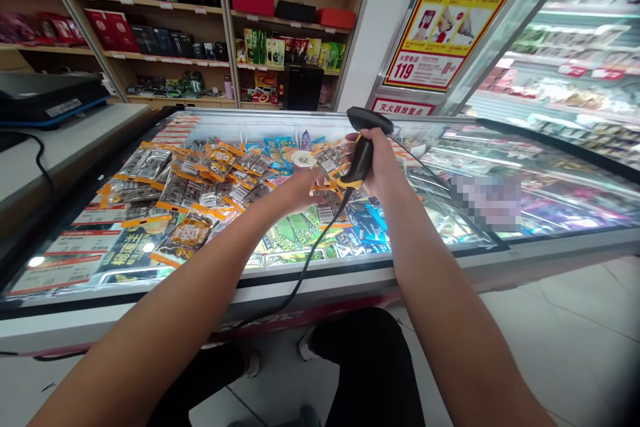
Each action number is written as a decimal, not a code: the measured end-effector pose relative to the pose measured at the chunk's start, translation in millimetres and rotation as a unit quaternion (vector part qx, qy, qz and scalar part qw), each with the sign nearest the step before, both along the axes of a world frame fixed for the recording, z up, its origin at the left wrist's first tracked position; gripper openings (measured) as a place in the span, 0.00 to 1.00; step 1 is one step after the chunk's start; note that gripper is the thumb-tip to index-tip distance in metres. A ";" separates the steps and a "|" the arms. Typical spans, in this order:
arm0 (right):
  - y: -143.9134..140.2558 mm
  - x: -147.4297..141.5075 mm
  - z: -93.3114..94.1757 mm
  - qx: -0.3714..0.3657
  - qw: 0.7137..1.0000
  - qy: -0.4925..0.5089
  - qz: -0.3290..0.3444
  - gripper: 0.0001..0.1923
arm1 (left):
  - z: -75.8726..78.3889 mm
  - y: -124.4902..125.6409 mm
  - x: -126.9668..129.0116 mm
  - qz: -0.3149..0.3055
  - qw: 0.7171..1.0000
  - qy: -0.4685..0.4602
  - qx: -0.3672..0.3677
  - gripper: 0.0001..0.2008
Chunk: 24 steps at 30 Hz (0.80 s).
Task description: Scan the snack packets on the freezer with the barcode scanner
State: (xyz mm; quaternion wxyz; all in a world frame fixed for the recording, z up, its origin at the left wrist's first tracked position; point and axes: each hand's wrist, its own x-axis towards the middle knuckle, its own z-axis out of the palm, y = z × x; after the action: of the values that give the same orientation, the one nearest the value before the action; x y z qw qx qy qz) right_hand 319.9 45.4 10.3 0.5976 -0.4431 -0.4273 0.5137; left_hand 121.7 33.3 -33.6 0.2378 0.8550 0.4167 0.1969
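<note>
While the right hand (383, 163) grips one black handheld barcode scanner (363, 147), the left hand (300, 190) reaches flat, fingers loosely spread, into the glass-topped chest freezer (350, 273). Dozens of foil snack packets (200, 177) crowd it edge to edge.

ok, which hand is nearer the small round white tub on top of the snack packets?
Left. The left hand reaches over the packets just below the white tub, almost touching. The right hand is further off to its right, gripping the barcode scanner.

arms: both bare to above the elbow, no sleeves in view
left hand (300, 190): bare, no glove
right hand (383, 163): bare, no glove
legs: black trousers (370, 373)
shoes: pale, partly hidden
</note>
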 end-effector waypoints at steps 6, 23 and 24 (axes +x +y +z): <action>-11.6 -1.8 8.9 -0.043 0.987 0.054 0.142 0.12 | 9.3 16.0 -21.2 0.124 0.982 -0.142 -0.011 0.19; -16.9 -3.0 -2.3 -0.074 0.934 -0.133 0.324 0.13 | 0.1 34.2 -46.9 0.166 0.952 -0.110 0.231 0.21; -17.5 -3.3 -1.7 -0.072 0.934 -0.136 0.322 0.13 | 0.0 34.5 -46.8 0.165 0.953 -0.109 0.229 0.22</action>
State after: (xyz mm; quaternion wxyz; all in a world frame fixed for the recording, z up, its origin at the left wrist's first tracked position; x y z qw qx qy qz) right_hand 316.7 27.9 8.5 0.3028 -0.3892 -0.5861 0.6429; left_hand 75.0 67.7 -33.6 0.0437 0.7790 0.4674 0.4158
